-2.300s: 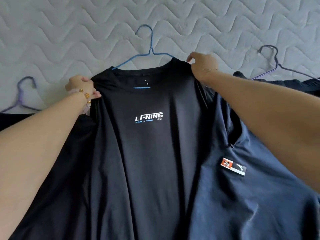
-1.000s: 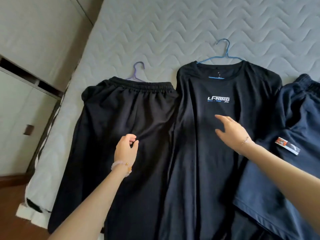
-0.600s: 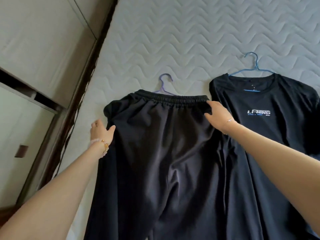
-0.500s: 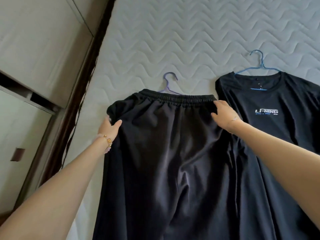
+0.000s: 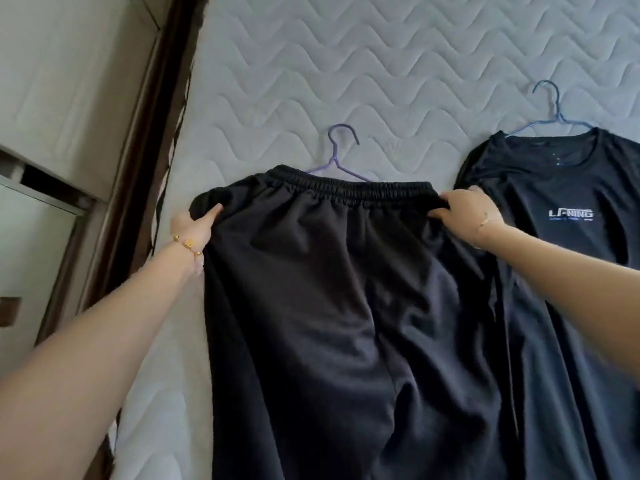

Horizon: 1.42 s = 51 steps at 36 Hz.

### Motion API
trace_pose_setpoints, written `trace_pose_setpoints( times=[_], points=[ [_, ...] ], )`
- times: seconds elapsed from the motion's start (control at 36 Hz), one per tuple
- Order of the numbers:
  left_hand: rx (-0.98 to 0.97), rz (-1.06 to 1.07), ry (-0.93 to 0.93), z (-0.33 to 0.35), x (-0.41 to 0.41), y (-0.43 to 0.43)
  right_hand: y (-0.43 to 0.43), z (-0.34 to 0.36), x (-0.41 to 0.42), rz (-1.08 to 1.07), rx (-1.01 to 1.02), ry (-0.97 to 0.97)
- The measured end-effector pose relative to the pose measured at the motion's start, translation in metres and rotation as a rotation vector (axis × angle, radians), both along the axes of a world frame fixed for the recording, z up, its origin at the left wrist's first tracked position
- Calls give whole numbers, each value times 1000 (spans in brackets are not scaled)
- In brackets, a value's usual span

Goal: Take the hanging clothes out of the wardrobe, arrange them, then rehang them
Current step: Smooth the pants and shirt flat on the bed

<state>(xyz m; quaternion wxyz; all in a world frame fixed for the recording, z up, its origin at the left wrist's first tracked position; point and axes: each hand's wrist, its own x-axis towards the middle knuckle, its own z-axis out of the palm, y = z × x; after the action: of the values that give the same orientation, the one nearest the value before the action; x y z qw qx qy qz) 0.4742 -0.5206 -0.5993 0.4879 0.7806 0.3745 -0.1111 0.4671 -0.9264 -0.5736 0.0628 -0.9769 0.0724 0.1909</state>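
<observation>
Grey wave-quilted mattress (image 5: 381, 64), dark wooden frame edge (image 5: 152, 133) along its left, pale panels (image 5: 52, 98) beyond, perhaps cupboard doors.

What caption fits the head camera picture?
The left hand and right hand grip black pants on the mattress beside a T-shirt.

A pale grey quilted mattress (image 5: 381, 64), stitched in wavy lines, fills the upper and middle part of the view and carries everything here. A dark brown wooden strip (image 5: 149, 168) runs along its left edge. Black trousers (image 5: 329, 306) of soft fabric lie flat on it, the gathered elastic waistband (image 5: 363, 188) toward the far side and the legs running down out of view. A thin purple wire hanger (image 5: 337, 157) pokes out above the waistband, its hook resting on the bare quilting. Just to the right lies a black T-shirt (image 5: 571, 271) with a small white chest logo (image 5: 570, 214), its left edge touching the trousers. A thin blue wire hanger (image 5: 554, 112) sits in its neckline, hook on the mattress.
</observation>
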Motion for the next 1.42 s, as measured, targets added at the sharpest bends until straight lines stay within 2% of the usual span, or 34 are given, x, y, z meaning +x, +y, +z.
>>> trace_pose_setpoints(
  times=[0.11, 0.19, 0.28, 0.42, 0.5, 0.56, 0.75, 0.86, 0.97, 1.03, 1.11, 1.19, 1.28, 1.42],
  points=[
    [101, -19, -38, 10, 21, 52, 46, 3, 22, 138, -16, -93],
    [128, 2, -50, 7, 39, 87, 77, 1, 48, 22, 101, -149],
    [162, 11, -65, 3, 57, 99, 91, -1, 73, -38, 119, -177],
    [241, -49, -98, 2, 85, 80, 81, -8, 100, -212, 166, -194],
    [295, -95, -63, -5, 80, 68, 71, -19, 93, -296, 284, -140],
    [301, -79, -51, -4, 66, 63, 68, -23, 89, -305, 336, -119],
    [46, -9, -78, 13, -15, 59, 68, -20, 76, -274, 475, -67],
    [193, -198, -47, 18, -102, 45, 89, -11, 29, -281, 644, -121],
    [441, -277, -38, 13, -200, 9, 128, 0, -82, -321, 785, -290],
    [506, -216, 4, 15, -239, -10, 151, 3, -149, -345, 876, -206],
    [599, -223, 92, 15, -286, -23, 182, 3, -242, -463, 988, 116],
    [613, -210, 193, 21, -321, -23, 207, -2, -306, -566, 1033, 378],
    [577, -141, 307, 33, -350, -14, 233, 0, -338, -668, 1106, 529],
    [430, -57, 372, 47, -374, 18, 266, 4, -351, -677, 1212, 658]
  ],
)
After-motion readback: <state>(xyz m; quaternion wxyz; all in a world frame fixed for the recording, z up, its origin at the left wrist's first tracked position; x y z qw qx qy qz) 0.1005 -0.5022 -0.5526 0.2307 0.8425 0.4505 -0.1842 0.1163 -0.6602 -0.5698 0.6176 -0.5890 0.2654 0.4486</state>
